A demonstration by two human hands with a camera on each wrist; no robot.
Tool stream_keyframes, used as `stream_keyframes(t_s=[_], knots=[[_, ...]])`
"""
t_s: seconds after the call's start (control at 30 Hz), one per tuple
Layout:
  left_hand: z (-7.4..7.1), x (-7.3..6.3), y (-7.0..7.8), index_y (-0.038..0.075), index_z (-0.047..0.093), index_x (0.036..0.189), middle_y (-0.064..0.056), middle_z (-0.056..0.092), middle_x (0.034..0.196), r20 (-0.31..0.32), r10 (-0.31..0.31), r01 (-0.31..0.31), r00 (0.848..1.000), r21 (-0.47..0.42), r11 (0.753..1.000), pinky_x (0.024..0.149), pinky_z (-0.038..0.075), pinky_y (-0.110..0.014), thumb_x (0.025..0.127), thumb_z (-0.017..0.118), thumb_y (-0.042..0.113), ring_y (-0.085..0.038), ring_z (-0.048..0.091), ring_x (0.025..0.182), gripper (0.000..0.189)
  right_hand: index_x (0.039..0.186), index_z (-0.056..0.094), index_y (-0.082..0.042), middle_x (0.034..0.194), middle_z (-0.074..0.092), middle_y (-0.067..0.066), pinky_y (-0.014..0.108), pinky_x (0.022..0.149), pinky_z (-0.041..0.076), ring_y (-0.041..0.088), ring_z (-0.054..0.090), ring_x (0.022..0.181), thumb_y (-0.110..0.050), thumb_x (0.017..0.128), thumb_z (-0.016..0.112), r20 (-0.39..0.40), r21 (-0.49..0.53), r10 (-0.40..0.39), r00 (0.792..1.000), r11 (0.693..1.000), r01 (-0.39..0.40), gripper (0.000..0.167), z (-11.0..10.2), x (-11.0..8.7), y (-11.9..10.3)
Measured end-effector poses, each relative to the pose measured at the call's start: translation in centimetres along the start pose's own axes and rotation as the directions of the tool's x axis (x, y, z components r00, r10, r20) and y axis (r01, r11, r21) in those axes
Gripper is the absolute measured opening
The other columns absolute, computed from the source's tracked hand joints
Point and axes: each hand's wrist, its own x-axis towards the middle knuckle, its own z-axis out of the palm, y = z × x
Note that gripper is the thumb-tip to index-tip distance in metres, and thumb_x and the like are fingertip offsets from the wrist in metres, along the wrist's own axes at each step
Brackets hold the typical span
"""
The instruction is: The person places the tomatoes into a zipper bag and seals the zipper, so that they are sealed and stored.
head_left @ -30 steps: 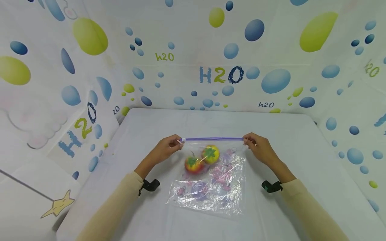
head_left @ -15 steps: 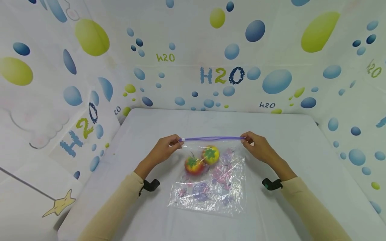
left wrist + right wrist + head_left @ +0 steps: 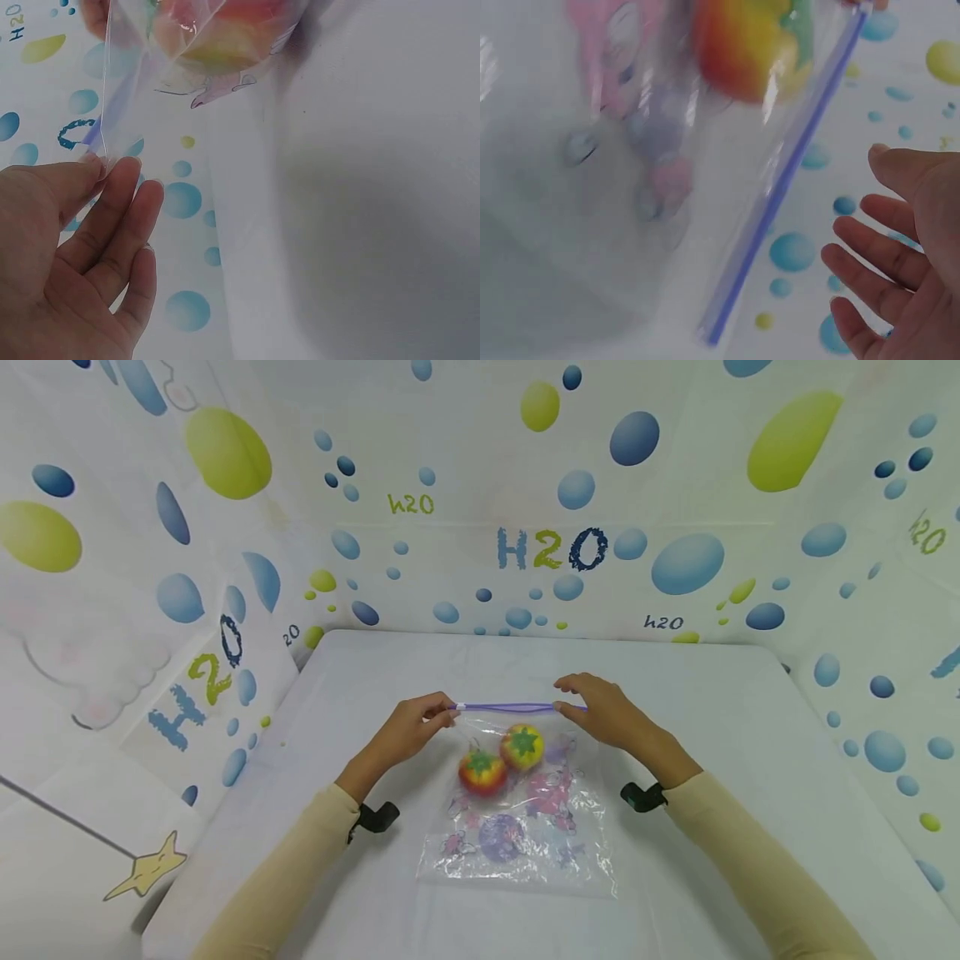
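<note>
A clear zip bag with pink and purple prints hangs from its purple zip strip. Inside are two round red-and-yellow, tomato-like fruits with green star-shaped tops: a redder one on the left and a yellower one just beside it. My left hand pinches the strip's left end, right by the white slider; the left wrist view shows thumb and forefinger on that corner. My right hand has its fingers spread at the strip's right part; in the right wrist view it is apart from the bag.
Under the bag lies a white-covered table. A white curtain with blue and green drops and H2O lettering surrounds it at the back and sides. Each wrist wears a small black camera mount.
My right hand has let go of the strip's right end, opened its fingers and shifted left along the strip. The left hand stays at its corner; the bag's right side has sagged slightly.
</note>
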Motion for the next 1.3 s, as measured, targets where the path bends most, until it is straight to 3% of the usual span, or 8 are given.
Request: stream_keyframes(t_s=[0.27,0.37,0.67,0.8,0.93,1.03,1.2,1.3], knots=[[0.1,0.2,0.3,0.010,0.073,0.110,-0.004,0.077,0.100,-0.006,-0.002,0.002,1.000,0.001,1.000,0.089,0.057,-0.042,0.107,0.064,0.019,-0.021,0.072,0.099,0.013,0.138,0.064,-0.008,0.130,0.071,0.013,0.051,0.107,0.052,0.034,0.066,0.124,-0.024,0.104,0.069,0.086,0.004,-0.146,0.986,0.989,0.146,0.037,1.2,3.5,-5.5],[0.1,0.3,0.4,0.007,0.072,0.111,-0.003,0.076,0.101,-0.009,0.001,-0.001,1.000,-0.014,1.000,0.090,0.058,-0.044,0.107,0.064,0.019,-0.022,0.072,0.100,0.015,0.138,0.064,-0.008,0.130,0.071,0.011,0.048,0.107,0.053,0.031,0.066,0.123,-0.027,0.105,0.069,0.122,0.009,-0.178,0.976,0.984,0.178,0.039,2.0,4.7,-7.0],[0.4,0.2,0.5,0.005,0.071,0.116,-0.010,0.077,0.108,0.002,0.006,-0.006,1.000,-0.038,0.999,0.093,0.059,-0.047,0.108,0.063,0.021,-0.025,0.072,0.102,0.019,0.127,0.071,-0.007,0.121,0.075,0.007,0.046,0.107,0.053,0.026,0.068,0.117,-0.019,0.105,0.068,0.126,0.040,-0.245,0.961,0.969,0.242,0.026,4.1,6.8,-9.2],[0.5,-0.3,0.4,0.010,0.068,0.118,-0.009,0.076,0.109,0.010,-0.035,0.035,0.999,-0.032,0.999,0.093,0.059,-0.045,0.107,0.065,0.027,-0.025,0.071,0.103,0.021,0.121,0.073,-0.006,0.117,0.077,0.007,0.044,0.104,0.054,0.025,0.069,0.113,-0.017,0.106,0.066,0.112,0.033,-0.265,0.958,0.964,0.263,0.021,4.5,7.2,-9.6],[0.9,-0.9,0.2,0.014,0.064,0.111,-0.004,0.072,0.105,0.094,-0.124,0.127,0.988,-0.028,0.992,0.091,0.058,-0.041,0.106,0.065,0.038,-0.021,0.068,0.101,0.025,0.120,0.073,-0.007,0.115,0.076,0.007,0.042,0.102,0.055,0.024,0.070,0.111,-0.020,0.106,0.066,0.110,0.046,-0.255,0.961,0.967,0.252,0.020,4.7,7.2,-9.5],[1.1,-1.4,0.1,0.015,0.064,0.103,0.000,0.067,0.096,0.191,-0.152,0.159,0.970,-0.020,0.987,0.081,0.053,-0.035,0.105,0.066,0.043,-0.017,0.063,0.091,0.028,0.119,0.073,-0.007,0.115,0.077,0.006,0.040,0.101,0.056,0.024,0.070,0.111,-0.020,0.106,0.066,0.113,0.057,-0.247,0.962,0.969,0.242,0.020,4.9,7.1,-9.5],[1.6,-1.8,0.0,0.016,0.066,0.094,0.006,0.059,0.084,0.345,-0.102,0.118,0.933,-0.026,0.993,0.068,0.042,-0.028,0.102,0.069,0.040,-0.011,0.051,0.077,0.026,0.119,0.072,-0.007,0.114,0.077,0.006,0.040,0.100,0.056,0.023,0.071,0.109,-0.020,0.107,0.065,0.100,0.053,-0.258,0.961,0.966,0.254,0.020,5.0,7.0,-9.6],[1.7,-1.9,0.2,0.015,0.067,0.091,0.008,0.054,0.080,0.400,-0.070,0.097,0.914,-0.048,0.994,0.067,0.038,-0.026,0.104,0.069,0.036,-0.010,0.047,0.074,0.025,0.119,0.072,-0.006,0.113,0.077,0.006,0.042,0.101,0.055,0.024,0.070,0.108,-0.019,0.107,0.065,0.089,0.046,-0.269,0.959,0.963,0.265,0.019,5.0,7.0,-9.6]])
